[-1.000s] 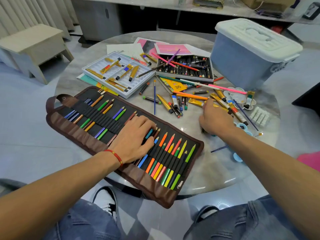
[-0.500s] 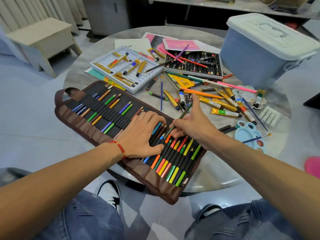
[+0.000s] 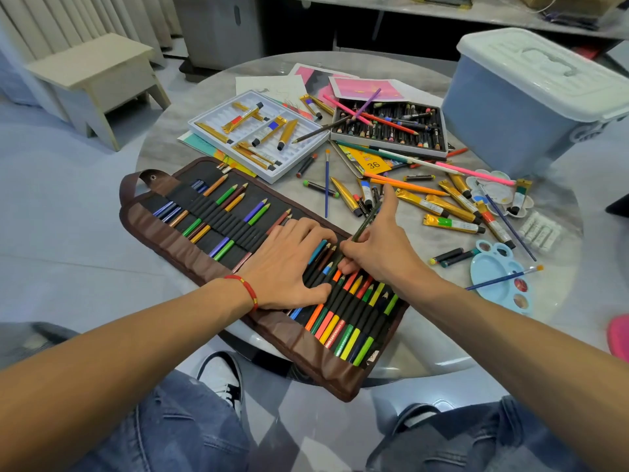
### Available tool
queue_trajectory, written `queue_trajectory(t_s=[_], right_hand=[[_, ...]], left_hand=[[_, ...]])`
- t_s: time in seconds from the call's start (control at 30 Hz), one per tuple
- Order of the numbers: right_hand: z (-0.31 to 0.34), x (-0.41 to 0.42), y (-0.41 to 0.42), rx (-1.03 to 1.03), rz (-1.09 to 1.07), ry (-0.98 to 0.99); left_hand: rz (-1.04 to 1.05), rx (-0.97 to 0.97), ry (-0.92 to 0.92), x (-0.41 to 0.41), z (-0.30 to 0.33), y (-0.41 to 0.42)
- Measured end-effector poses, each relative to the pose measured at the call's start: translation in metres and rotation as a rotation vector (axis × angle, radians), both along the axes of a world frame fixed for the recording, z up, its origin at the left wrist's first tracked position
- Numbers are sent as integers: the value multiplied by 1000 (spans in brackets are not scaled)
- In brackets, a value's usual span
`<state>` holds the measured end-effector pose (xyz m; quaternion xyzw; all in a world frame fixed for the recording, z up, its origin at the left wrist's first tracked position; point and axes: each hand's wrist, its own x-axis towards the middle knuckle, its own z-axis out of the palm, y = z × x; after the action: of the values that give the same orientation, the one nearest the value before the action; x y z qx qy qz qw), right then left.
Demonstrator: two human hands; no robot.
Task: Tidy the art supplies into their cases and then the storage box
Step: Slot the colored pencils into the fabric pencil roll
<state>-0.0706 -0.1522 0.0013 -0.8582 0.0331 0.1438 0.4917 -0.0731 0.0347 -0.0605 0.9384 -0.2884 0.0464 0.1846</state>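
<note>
Pencil roll: the brown fabric pencil roll [image 3: 218, 253] lies unrolled across the near side of the round table [image 3: 163, 144], black elastic loops showing, its right end packed with coloured pencils and its left end only partly filled, with gaps between pencils.
Dark green pencil: a dark green pencil [image 3: 366, 223] slants over the roll's far edge, its lower end down among the loops, its upper end pointing away toward the loose paint tubes.
Right hand: the right hand [image 3: 381, 248] pinches that pencil low on the shaft with curled fingers, thumb stuck out straight toward the clutter beyond the roll.
Left hand: the left hand [image 3: 289, 264] lies flat on the roll's middle, fingers spread and straight, pressing the loops just beside the pencil's lower end; a red cord bracelet sits at the wrist.
Beyond the roll: a white paint tray [image 3: 258, 134] with a few gold tubes, and to its right a pastel box [image 3: 391, 131] with stray pencils lying across it.
Right of the roll: scattered gold paint tubes [image 3: 452, 223], brushes, a light blue palette [image 3: 497, 274] and a white flower palette [image 3: 500, 195].
Storage box: the blue storage box [image 3: 531, 103], white lid on, stands far right of the roll, behind the palettes.
</note>
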Motion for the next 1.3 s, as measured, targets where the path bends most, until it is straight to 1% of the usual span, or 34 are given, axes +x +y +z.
queue_trajectory(t_s=[0.13, 0.27, 0.33, 0.43, 0.5, 0.7, 0.77, 0.8, 0.9, 0.97, 1.1, 1.3], right_hand=[[-1, 5, -2, -33, -42, 53], [0, 10, -4, -76, -70, 61], [-3, 14, -4, -135, -74, 55], [-13, 23, -6, -292, -62, -7], [-16, 26, -8, -343, -69, -25], [-13, 20, -9, -247, -88, 41], [-12, 19, -6, -277, -55, 54], [-12, 18, -5, -323, -32, 33], [-11, 13, -5, -522, 38, -139], [-12, 11, -8, -540, 77, -180], [-12, 16, -11, -494, 136, -98], [-6, 16, -14, -593, 219, 15]], left_hand=[[0, 16, -6, -1, 0, 0], [1, 37, -8, 0, -1, 0], [0, 41, -10, 0, -1, 0], [0, 35, -3, 0, -2, 1], [-1, 30, 2, 0, -3, 1], [-7, 28, 1, 0, -2, 0], [-8, 31, -1, 0, -2, 0], [-8, 32, -3, 0, -2, 0], [1, 22, 19, 0, 0, 0], [2, -15, 54, 1, 0, 0], [5, -59, 70, 0, -1, -1], [17, -83, 77, -1, 1, -2]])
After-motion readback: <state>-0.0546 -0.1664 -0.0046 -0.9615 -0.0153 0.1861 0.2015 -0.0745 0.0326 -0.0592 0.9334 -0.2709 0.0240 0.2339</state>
